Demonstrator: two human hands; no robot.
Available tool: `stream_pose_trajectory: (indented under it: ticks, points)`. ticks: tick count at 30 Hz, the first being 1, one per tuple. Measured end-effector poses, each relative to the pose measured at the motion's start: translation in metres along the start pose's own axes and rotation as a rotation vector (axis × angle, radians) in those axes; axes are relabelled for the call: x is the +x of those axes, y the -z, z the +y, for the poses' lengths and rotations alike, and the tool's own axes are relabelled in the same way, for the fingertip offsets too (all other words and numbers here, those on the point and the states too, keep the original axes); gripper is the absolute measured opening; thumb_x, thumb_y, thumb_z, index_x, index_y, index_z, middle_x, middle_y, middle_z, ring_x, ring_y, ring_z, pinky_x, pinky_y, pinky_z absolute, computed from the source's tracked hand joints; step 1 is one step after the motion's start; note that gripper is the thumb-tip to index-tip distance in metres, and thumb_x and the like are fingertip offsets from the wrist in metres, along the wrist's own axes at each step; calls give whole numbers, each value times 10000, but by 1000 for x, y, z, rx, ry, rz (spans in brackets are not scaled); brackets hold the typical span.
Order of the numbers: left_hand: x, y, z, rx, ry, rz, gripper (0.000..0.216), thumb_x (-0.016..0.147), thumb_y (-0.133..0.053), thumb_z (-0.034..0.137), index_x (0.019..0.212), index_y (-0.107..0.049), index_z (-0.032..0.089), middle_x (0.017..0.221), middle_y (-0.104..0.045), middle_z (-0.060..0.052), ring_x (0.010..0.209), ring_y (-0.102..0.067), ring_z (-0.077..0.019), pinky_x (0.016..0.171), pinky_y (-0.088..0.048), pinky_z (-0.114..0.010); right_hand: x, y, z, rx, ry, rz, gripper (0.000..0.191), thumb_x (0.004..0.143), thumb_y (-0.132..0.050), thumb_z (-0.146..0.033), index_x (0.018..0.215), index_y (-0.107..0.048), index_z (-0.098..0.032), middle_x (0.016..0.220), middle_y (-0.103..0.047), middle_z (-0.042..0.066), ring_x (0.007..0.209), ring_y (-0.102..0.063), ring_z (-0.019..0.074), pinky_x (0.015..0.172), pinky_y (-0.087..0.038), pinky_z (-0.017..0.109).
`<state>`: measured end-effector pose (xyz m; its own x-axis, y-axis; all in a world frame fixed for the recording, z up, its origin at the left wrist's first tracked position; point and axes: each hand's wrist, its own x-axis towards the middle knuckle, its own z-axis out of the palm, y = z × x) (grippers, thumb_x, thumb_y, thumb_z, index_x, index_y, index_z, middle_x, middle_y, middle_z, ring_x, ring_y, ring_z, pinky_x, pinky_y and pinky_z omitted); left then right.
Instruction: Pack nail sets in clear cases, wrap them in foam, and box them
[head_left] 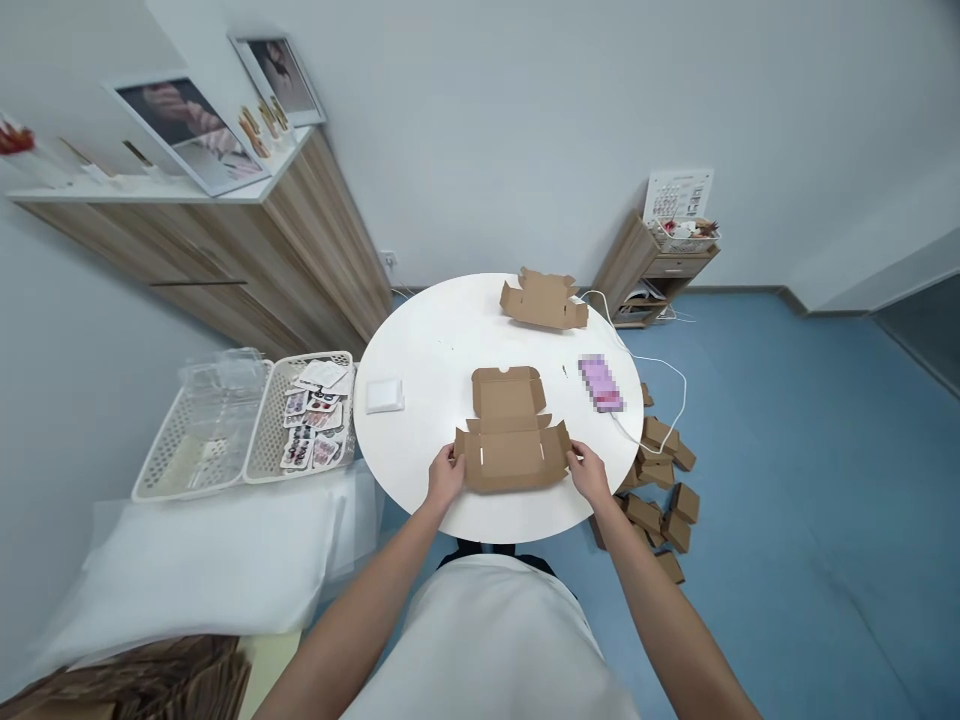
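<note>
An unfolded brown cardboard box (511, 452) lies on the round white table (420, 320) in front of me, its lid panel pointing away. My left hand (448, 474) grips the side flap at its left edge, thumb on top. On the opposite side, my right hand (587, 470) pinches the right side flap. Both side flaps stand partly raised. Farther back on the table rests a second unfolded cardboard box (545, 300), touched by neither hand.
A pixelated purple item (601, 383) with a white cable lies at the table's right. At the left sit a small white packet (385, 395) and a basket (255, 450) of patterned cards. Several folded cardboard boxes (679, 517) are piled on the floor to the right.
</note>
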<state>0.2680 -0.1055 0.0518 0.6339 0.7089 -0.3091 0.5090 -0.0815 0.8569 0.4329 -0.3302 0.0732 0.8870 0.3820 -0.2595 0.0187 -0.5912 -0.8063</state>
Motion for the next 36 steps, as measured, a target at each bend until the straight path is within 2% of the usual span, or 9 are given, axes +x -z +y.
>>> stream_pose_trajectory:
  ticks: [5, 7, 10, 13, 16, 20, 25, 31, 36]
  points:
    - [12, -10, -1, -32, 4, 9, 449, 746, -510, 250, 1176, -437, 144, 1017, -578, -100, 815, -590, -159, 746, -470, -311, 13, -8, 5, -136, -47, 18, 421, 756, -397, -332, 1130, -515, -178, 1051, -594, 78, 808, -576, 174, 744, -438, 322]
    - [8, -11, -2, 56, -58, 50, 576, 737, -533, 304, 1258, -347, 144, 1124, -509, -129, 948, -552, -195, 808, -446, -350, 17, -7, 9, -232, -65, 44, 477, 744, -422, -372, 1170, -479, -164, 1078, -569, 100, 872, -558, 208, 771, -427, 350]
    - [-8, -10, 1, 338, -211, 106, 716, 706, -564, 398, 1311, -264, 159, 1283, -366, -166, 1191, -354, -286, 930, -330, -461, 27, -3, 11, -347, -45, 124, 588, 717, -469, -434, 1225, -423, -142, 1173, -498, 140, 1069, -455, 275, 871, -368, 406]
    - [-25, -15, 10, 610, -415, 1, 688, 665, -612, 417, 1266, -356, 200, 1339, -321, -151, 1247, -251, -328, 984, -194, -520, 51, 2, 3, -331, -22, 132, 624, 717, -478, -462, 1247, -390, -145, 1213, -472, 141, 1143, -399, 274, 924, -329, 411]
    - [-32, -27, 19, 777, -554, -167, 510, 680, -615, 294, 1167, -470, 251, 1288, -421, -100, 1229, -301, -301, 1006, -130, -512, 86, 2, -13, -197, -43, 39, 620, 732, -467, -478, 1257, -367, -164, 1181, -513, 124, 1085, -472, 228, 875, -386, 354]
    - [-25, -46, 27, 890, -470, -173, 504, 713, -542, 182, 1203, -445, 250, 1221, -496, -95, 1187, -372, -270, 1006, -127, -506, 135, -7, -33, -103, -39, -119, 587, 749, -469, -464, 1255, -371, -184, 1100, -583, 97, 975, -553, 182, 823, -418, 307]
    - [-12, -60, 37, 988, -350, -132, 710, 696, -565, 290, 1335, -273, 190, 1384, -295, -143, 1280, -216, -311, 1016, -101, -508, 173, -20, -42, -220, 9, -220, 410, 776, -431, -327, 1157, -501, -193, 859, -661, 45, 804, -603, 166, 755, -425, 294]
    - [9, -59, 61, 1078, -297, -177, 1043, 575, -641, 442, 1380, -69, 107, 1444, -58, -169, 1315, 28, -339, 1023, -34, -522, 173, -14, -46, -250, 126, -333, 382, 760, -388, -274, 1094, -565, -219, 614, -617, -16, 599, -558, 136, 596, -396, 230]
    - [29, -55, 75, 1115, -303, -297, 1118, 513, -643, 482, 1377, -50, 92, 1447, -54, -157, 1307, 87, -343, 1019, 26, -535, 163, -13, -48, -321, 162, -451, 371, 755, -384, -291, 1052, -595, -223, 541, -564, -32, 516, -501, 122, 527, -356, 216]
